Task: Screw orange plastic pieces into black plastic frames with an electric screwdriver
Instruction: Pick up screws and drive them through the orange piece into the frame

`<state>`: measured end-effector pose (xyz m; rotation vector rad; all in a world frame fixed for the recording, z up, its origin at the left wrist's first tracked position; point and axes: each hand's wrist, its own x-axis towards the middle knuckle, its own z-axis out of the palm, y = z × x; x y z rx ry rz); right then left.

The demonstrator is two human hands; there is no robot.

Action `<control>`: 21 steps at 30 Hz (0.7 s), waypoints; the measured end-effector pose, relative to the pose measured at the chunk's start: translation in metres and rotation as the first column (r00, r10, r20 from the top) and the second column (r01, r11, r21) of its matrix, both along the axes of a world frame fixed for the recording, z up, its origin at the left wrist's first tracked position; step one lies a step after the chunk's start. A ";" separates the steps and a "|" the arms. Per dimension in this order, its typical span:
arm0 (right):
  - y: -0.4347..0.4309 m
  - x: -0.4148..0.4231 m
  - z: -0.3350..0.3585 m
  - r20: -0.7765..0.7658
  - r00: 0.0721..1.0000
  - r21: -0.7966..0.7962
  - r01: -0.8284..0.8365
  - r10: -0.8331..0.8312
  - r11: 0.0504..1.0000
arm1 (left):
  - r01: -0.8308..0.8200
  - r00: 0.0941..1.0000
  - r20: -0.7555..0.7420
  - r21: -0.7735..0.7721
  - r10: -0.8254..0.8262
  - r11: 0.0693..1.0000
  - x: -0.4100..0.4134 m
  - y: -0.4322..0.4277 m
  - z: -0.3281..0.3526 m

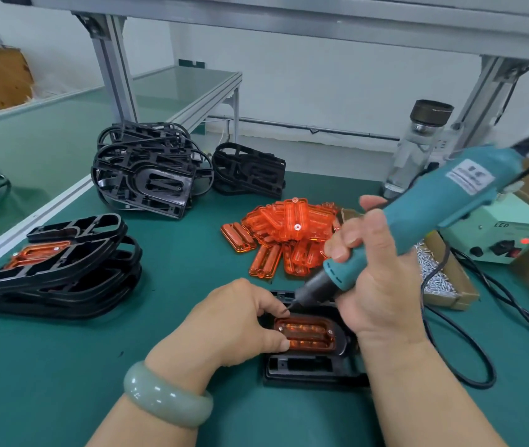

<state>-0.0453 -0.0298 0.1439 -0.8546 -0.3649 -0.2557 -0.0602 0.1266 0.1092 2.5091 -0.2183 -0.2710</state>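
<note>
A: Two hands at work. The left hand (240,321) has thumb and fingers curled onto the orange piece (305,333), pinning it in the black frame (308,369), which lies flat on the green mat (160,301) at six o'clock, close to the person.

B: The right hand (376,285) is wrapped round the electric screwdriver (443,208), its bit slanting down to the piece's ten o'clock corner, just beside the left fingertips. Whether a screw sits under the tip can't be told.

A: It looks like light, stiff plastic. That glossy orange part could skate in its seat, so gripping its edges, clear of the holes, seems wise.

B: Loose orange pieces (285,233) are heaped at twelve o'clock, screws (434,279) at two, and a stack of frames (56,266) at ten. Thin ribs may flex, so press on the solid rim
</note>
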 end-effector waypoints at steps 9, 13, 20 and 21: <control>-0.034 0.000 -0.001 -0.097 0.985 0.167 0.156 -0.141 0.974 | 0.009 1.000 -0.023 0.030 -0.008 1.000 -0.003 -0.003 0.010; -0.041 0.002 0.002 -0.133 0.975 0.188 0.202 -0.179 0.961 | 0.044 0.998 0.034 0.165 -0.050 0.985 -0.007 -0.009 0.019; -0.053 0.001 0.008 -0.178 0.954 0.280 0.284 -0.241 0.917 | 0.224 0.939 0.252 0.068 -0.234 0.972 -0.017 -0.044 0.028; -0.056 0.000 0.009 -0.189 0.950 0.301 0.296 -0.248 0.906 | 0.272 0.930 0.234 0.075 -0.282 0.959 -0.018 -0.051 0.027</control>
